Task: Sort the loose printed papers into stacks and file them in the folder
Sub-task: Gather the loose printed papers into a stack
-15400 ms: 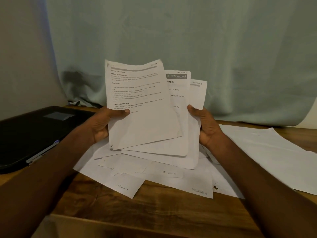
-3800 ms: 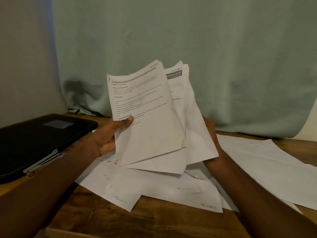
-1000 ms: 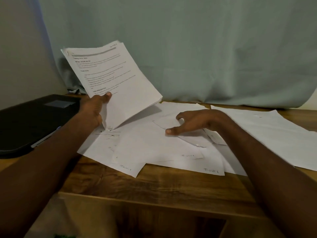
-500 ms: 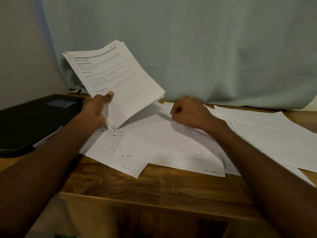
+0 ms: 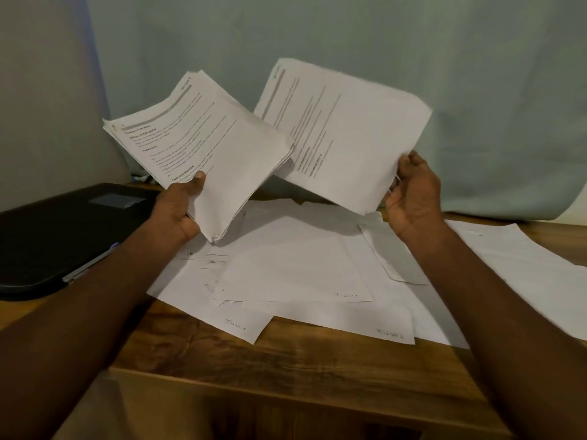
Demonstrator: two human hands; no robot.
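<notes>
My left hand point(image 5: 179, 208) grips a stack of printed papers point(image 5: 206, 147) by its lower edge, tilted up above the table, thumb on the top page. My right hand point(image 5: 413, 195) pinches a single printed sheet point(image 5: 343, 131) at its right edge and holds it in the air beside the stack, its left part tucked behind the stack. Several loose sheets point(image 5: 292, 265) lie face down and overlapping on the wooden table point(image 5: 301, 360) below both hands. The black folder point(image 5: 57, 230) lies shut at the left.
More white sheets point(image 5: 521, 268) lie on the table at the right. A pen point(image 5: 92, 265) sits along the folder's near edge. A pale green curtain point(image 5: 413, 58) hangs right behind the table. The table's front edge runs close below the papers.
My right hand has picked one sheet off the table and raised it beside the stack. My left hand has turned the stack and brought it a little toward the middle.
</notes>
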